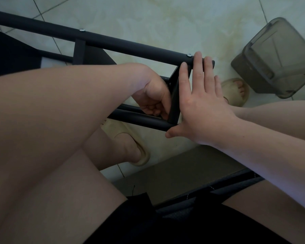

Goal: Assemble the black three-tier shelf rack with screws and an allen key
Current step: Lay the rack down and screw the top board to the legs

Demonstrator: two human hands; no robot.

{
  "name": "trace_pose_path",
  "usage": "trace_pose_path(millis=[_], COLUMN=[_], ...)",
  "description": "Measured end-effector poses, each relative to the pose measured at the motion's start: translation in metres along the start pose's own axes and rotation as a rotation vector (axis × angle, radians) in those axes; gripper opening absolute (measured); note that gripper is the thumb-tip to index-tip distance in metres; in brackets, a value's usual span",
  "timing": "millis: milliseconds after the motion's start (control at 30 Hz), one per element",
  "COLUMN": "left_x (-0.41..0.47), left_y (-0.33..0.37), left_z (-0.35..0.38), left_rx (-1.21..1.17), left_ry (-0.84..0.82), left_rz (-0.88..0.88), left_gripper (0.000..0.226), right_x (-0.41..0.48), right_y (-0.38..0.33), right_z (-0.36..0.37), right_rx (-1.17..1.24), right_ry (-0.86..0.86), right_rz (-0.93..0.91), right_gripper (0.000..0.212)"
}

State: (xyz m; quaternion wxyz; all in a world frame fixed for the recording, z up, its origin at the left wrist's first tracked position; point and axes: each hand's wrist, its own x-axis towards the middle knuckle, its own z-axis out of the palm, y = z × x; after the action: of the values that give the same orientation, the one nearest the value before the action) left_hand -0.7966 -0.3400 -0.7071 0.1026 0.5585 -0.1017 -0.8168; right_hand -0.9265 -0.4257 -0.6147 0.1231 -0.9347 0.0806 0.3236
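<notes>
The black rack lies on its side on the tiled floor in front of my knees. Its upper tube (pixel 123 44) runs from far left to centre right and carries two silver screw heads (pixel 81 29) (pixel 189 54). A lower tube (pixel 139 118) runs parallel, and a black end piece (pixel 174 103) joins the two. My left hand (pixel 153 95) reaches inside the frame beside that end piece, with its fingers curled round a small metal tool that shows only as a glint. My right hand (pixel 201 103) lies flat with straight fingers against the outside of the end piece, its fingertips on the upper tube's end.
A grey translucent plastic bin (pixel 275 57) lies tipped over at the right. My feet in beige slippers (pixel 236 92) (pixel 130 148) rest on the floor under the rack. A black shelf panel (pixel 11 55) fills the far left. My bare legs and black shorts take up the foreground.
</notes>
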Motion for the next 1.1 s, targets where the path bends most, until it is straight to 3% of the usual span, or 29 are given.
trace_pose_path(millis=[167, 400, 533, 700, 833, 1100], left_x=[0.0025, -0.0003, -0.004, -0.0016, 0.0014, 0.0027], left_y=[0.0, -0.0014, -0.0038, -0.0021, -0.0002, -0.0005], left_z=[-0.0014, -0.0019, -0.0038, 0.0004, 0.0011, 0.0001], left_rx=[-0.005, -0.03, -0.046, -0.025, -0.046, -0.056], left_ry=[0.011, -0.011, -0.029, -0.02, 0.007, -0.006], left_rz=[0.031, 0.03, 0.015, 0.009, 0.018, 0.036], left_gripper=[0.015, 0.012, 0.027, 0.024, 0.008, 0.012], right_x=[0.0, 0.0003, 0.001, 0.0003, -0.0003, -0.001], right_y=[-0.0002, -0.0004, -0.0001, -0.0006, -0.0008, -0.0013], right_z=[0.0004, 0.0005, 0.0002, 0.0003, -0.0002, -0.0011], right_rx=[-0.001, 0.001, 0.0, 0.001, -0.003, 0.003], right_ry=[0.01, 0.008, 0.004, 0.006, 0.0, -0.003], right_rz=[-0.001, 0.003, 0.005, 0.003, 0.002, 0.003], right_gripper=[0.156, 0.157, 0.157, 0.157, 0.156, 0.156])
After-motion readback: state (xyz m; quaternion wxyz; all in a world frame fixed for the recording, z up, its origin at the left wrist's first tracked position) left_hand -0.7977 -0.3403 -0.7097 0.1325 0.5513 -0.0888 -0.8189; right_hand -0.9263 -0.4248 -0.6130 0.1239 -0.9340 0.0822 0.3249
